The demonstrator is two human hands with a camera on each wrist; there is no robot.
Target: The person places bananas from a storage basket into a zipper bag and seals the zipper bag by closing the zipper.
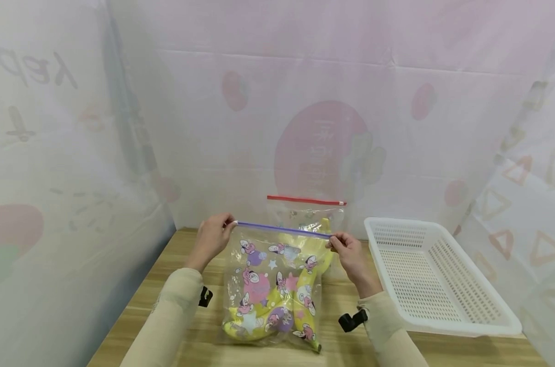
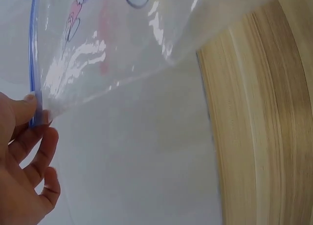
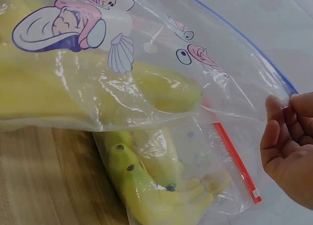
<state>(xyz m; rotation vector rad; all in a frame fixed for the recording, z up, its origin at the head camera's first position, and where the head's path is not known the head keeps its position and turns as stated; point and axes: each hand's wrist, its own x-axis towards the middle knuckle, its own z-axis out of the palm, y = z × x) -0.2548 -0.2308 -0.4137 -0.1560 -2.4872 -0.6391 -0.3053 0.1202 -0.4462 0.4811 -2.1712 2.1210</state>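
A clear printed zip bag (image 1: 259, 265) with a blue slider strip (image 1: 282, 229) stands upright over the table, bananas (image 1: 305, 290) inside it. My left hand (image 1: 213, 237) pinches the strip's left end between thumb and fingers; the left wrist view shows that hand (image 2: 29, 151) at the blue edge. At the strip's other end, my right hand (image 1: 351, 255) pinches the top corner, also seen in the right wrist view as a hand (image 3: 291, 142). Behind it stands a second clear bag with a red strip (image 1: 305, 200), holding more bananas (image 3: 146, 186).
A white plastic basket (image 1: 424, 275) with slotted walls sits on the right of the wooden table (image 1: 167, 285). Pale printed curtains (image 1: 204, 127) hang behind the table and at both sides.
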